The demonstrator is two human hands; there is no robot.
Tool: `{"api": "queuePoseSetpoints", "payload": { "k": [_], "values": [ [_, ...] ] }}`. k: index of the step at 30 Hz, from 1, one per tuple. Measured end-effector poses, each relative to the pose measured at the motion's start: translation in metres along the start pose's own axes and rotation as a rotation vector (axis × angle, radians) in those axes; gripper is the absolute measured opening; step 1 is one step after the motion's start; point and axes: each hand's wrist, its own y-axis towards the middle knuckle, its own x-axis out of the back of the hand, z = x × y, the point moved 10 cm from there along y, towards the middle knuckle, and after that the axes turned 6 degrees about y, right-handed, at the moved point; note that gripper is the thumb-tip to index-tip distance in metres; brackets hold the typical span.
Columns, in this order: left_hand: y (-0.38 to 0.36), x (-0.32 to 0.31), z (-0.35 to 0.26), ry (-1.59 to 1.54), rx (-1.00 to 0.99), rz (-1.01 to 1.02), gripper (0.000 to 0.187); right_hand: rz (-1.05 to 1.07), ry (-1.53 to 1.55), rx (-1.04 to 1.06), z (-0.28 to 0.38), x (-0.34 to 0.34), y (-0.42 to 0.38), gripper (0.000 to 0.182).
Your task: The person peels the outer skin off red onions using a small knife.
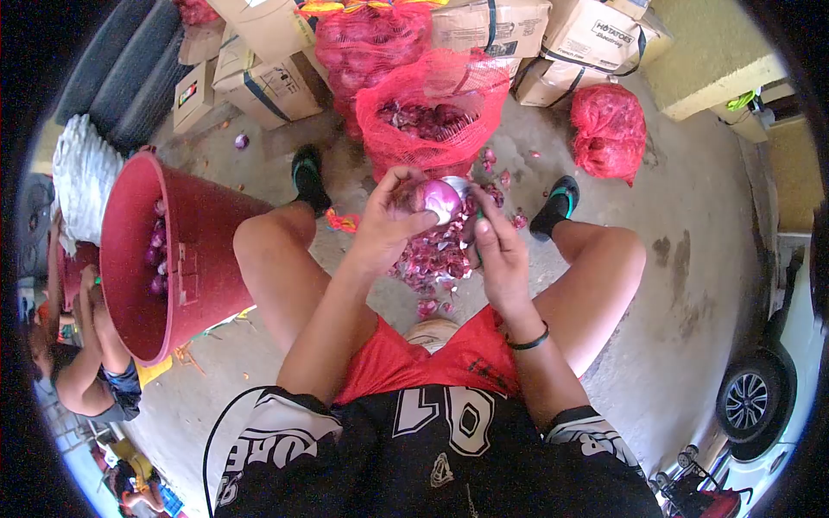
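A red onion (439,199), part purple and part pale, is gripped in the fingers of my left hand (389,220), above the floor between my knees. Close beside it on the right, my right hand (501,250) is closed around a small knife (479,213). Only a bit of its green handle shows; the blade is hard to make out against the onion. Below both hands lies a heap of purple onion skins (432,259). Just beyond them stands an open red mesh sack (432,121) with dark onion skins inside.
At my left a large red tub (199,250) lies tilted, with several onions inside. A co-worker (82,363) sits behind it. Full mesh sacks (371,52) (608,129) and cardboard boxes (276,86) stand ahead. One loose onion (242,141) lies on the floor. A car (777,406) is at right.
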Motion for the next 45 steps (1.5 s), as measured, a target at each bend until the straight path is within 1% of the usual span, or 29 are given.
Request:
{"api": "queuePoseSetpoints", "payload": {
  "k": [2, 4, 8, 11, 14, 16, 17, 19, 21, 22, 25, 26, 29, 31, 33, 34, 37, 39, 41, 43, 45],
  "values": [
    [-0.001, -0.007, -0.002, -0.079, 0.037, 0.062, 0.055, -0.054, 0.340, -0.153, -0.010, 0.004, -0.001, 0.043],
    [-0.003, -0.018, -0.002, -0.192, 0.115, 0.107, 0.054, 0.076, 0.348, -0.126, -0.002, -0.004, -0.003, 0.042],
    [-0.002, -0.011, 0.006, -0.270, 0.161, 0.043, 0.054, 0.304, 0.339, -0.089, -0.010, -0.020, -0.015, 0.042],
    [-0.003, -0.011, 0.005, -0.251, 0.157, 0.035, 0.056, 0.118, 0.343, -0.103, -0.004, -0.005, -0.009, 0.043],
    [-0.005, -0.009, 0.005, -0.212, 0.153, 0.064, 0.057, -0.023, 0.430, -0.115, -0.001, 0.016, -0.001, 0.044],
    [-0.007, -0.007, 0.006, -0.183, 0.150, 0.086, 0.057, -0.031, 0.430, -0.096, -0.003, 0.023, 0.004, 0.044],
    [-0.008, -0.009, 0.008, -0.200, 0.184, 0.117, 0.058, -0.034, 0.430, -0.086, -0.005, 0.025, 0.005, 0.044],
    [-0.011, -0.018, 0.008, -0.234, 0.250, 0.177, 0.059, -0.143, 0.484, -0.111, -0.012, 0.035, 0.006, 0.045],
    [-0.011, -0.017, 0.009, -0.246, 0.260, 0.188, 0.059, -0.237, 0.537, -0.138, -0.017, 0.047, 0.008, 0.045],
    [-0.011, -0.018, 0.010, -0.252, 0.266, 0.194, 0.059, -0.243, 0.562, -0.130, -0.013, 0.048, 0.009, 0.045],
    [-0.007, -0.010, 0.004, -0.191, 0.181, 0.096, 0.061, -0.170, 0.327, -0.122, -0.011, 0.046, 0.008, 0.045],
    [-0.005, -0.008, 0.003, -0.137, 0.161, 0.078, 0.060, -0.097, 0.255, -0.162, -0.012, 0.037, 0.006, 0.050],
    [-0.001, -0.004, -0.003, 0.015, 0.096, 0.025, 0.058, 0.067, -0.079, -0.069, 0.000, 0.004, -0.004, 0.056],
    [-0.002, -0.004, -0.007, 0.102, 0.057, 0.003, 0.056, 0.108, -0.194, 0.067, 0.014, -0.010, -0.004, 0.059],
    [-0.004, -0.004, -0.007, 0.128, 0.065, -0.005, 0.055, 0.099, -0.330, 0.228, 0.028, -0.017, -0.001, 0.058],
    [-0.004, -0.003, -0.007, 0.141, 0.066, -0.008, 0.054, 0.113, -0.293, 0.131, 0.023, -0.017, 0.000, 0.059],
    [-0.007, -0.002, -0.007, 0.138, 0.073, 0.000, 0.051, 0.119, -0.359, 0.215, 0.040, -0.020, -0.002, 0.058],
    [-0.007, 0.003, 0.001, 0.136, 0.118, 0.021, 0.049, 0.134, -0.376, 0.137, 0.031, -0.018, -0.004, 0.057],
    [-0.006, 0.004, 0.002, 0.123, 0.136, 0.047, 0.047, 0.139, -0.381, 0.171, 0.037, -0.018, -0.003, 0.056],
    [-0.013, -0.001, -0.004, 0.098, 0.151, 0.065, 0.047, 0.134, -0.363, 0.289, 0.054, -0.024, -0.008, 0.055],
    [-0.017, 0.005, 0.002, 0.108, 0.166, 0.083, 0.049, 0.138, -0.385, 0.290, 0.035, -0.019, -0.004, 0.054]
  ]
}}
